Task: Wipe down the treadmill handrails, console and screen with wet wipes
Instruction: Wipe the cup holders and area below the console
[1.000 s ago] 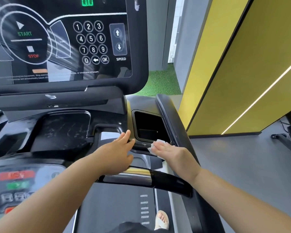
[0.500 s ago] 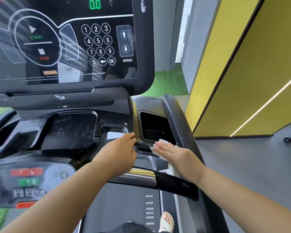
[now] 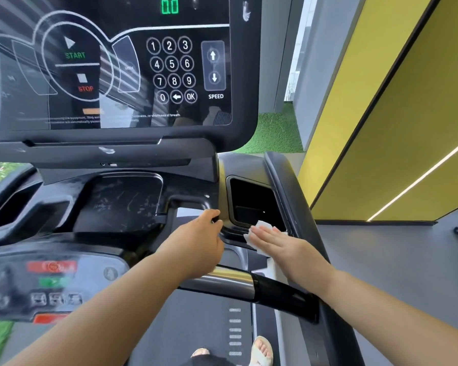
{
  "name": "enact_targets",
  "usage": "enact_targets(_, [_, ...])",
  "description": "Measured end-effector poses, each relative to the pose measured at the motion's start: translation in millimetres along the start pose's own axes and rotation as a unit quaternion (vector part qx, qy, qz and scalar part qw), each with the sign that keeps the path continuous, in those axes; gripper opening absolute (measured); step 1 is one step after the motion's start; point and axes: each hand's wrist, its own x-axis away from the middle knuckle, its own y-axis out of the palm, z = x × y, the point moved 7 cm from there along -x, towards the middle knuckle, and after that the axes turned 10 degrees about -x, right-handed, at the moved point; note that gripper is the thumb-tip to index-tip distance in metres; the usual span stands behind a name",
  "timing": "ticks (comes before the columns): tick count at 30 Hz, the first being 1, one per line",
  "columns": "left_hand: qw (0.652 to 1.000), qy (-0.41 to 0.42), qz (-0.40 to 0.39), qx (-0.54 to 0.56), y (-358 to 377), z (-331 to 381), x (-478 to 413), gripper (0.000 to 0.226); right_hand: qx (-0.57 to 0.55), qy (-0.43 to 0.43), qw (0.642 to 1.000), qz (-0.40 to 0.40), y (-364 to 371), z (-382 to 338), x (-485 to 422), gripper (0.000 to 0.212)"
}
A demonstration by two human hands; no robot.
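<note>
Right hand (image 3: 283,243): fingers straight and together, palm down, pressed flat on white wet wipe (image 3: 259,227).
Wet wipe: crumpled, on black console (image 3: 122,204) ledge at near lip of right-side pocket (image 3: 251,199), partly under fingers.
Left hand (image 3: 196,241): fingers loosely bent, tips resting on console edge just left of pocket, holding nothing.
Front handrail (image 3: 238,285): below both wrists, silver and black.
Screen (image 3: 117,64): lit, keypad, START, STOP, reading 0.0.
Sandalled foot (image 3: 262,350): on belt.

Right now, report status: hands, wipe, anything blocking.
Right hand flat, pressing wipe on console by cup holder. Left hand resting on console, empty. Nothing blocking.
</note>
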Motion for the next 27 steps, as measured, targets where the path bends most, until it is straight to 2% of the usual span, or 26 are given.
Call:
enact_targets(4, [0.992, 0.042, -0.013, -0.117, 4.2, 2.9, -3.2, 0.035, 0.053, -0.014, 0.998, -0.01, 9.1, -18.9, -27.4, 0.085])
enact_targets(7, [0.998, 0.028, -0.004, -0.053, 5.2, -0.5, -6.2, 0.038, 0.119, -0.002, 0.993, -0.028, 17.4, -32.7, -52.0, 0.09])
enact_targets(8, [0.999, 0.026, -0.012, -0.042, 5.4, -1.5, -5.5, 0.038, 0.116, 0.006, 0.993, -0.029, 16.1, -31.8, -50.5, 0.09])
enact_targets(11, [0.994, 0.042, -0.024, -0.094, 6.0, -0.3, -3.3, 0.034, 0.026, 0.011, 0.999, -0.025, 6.1, -17.0, -23.9, 0.093])
enact_targets(14, [0.99, 0.056, -0.011, -0.129, 4.1, 1.6, -3.7, 0.034, 0.039, 0.026, 0.998, -0.034, -3.0, -8.5, -9.1, 0.102])
enact_targets(18, [0.983, 0.074, 0.003, -0.17, 1.5, 2.9, -2.7, 0.034, 0.067, 0.007, 0.997, -0.041, 13.5, -22.5, -43.1, 0.102])
enact_targets(20, [0.998, 0.028, 0.002, -0.05, 6.3, -5.9, -1.5, 0.036, 0.108, -0.008, 0.992, -0.059, 18.9, -33.5, -57.0, 0.099])
enact_targets(21, [0.995, -0.036, 0.037, 0.08, 2.9, -21.7, 2.4, 0.037, 0.148, -0.021, 0.987, -0.066, 17.8, -37.6, -60.0, 0.095])
enact_targets(22, [0.97, -0.1, 0.066, 0.21, -2.9, -41.5, 12.5, 0.039, 0.182, -0.037, 0.98, -0.077, 17.5, -39.4, -59.2, 0.091])
enact_targets(23, [0.943, -0.136, 0.07, 0.294, 1.6, -58.0, 17.9, 0.04, 0.195, -0.046, 0.975, -0.092, 16.6, -39.8, -57.0, 0.089])
enact_targets(24, [0.938, -0.141, 0.056, 0.312, 6.3, -71.5, 22.8, 0.041, 0.202, -0.048, 0.972, -0.111, 15.5, -38.3, -52.8, 0.088])
enact_targets(27, [0.967, -0.104, -0.05, 0.226, 29.9, -100.6, 34.8, 0.041, 0.221, -0.03, 0.967, -0.124, 15.3, -31.9, -54.3, 0.091])
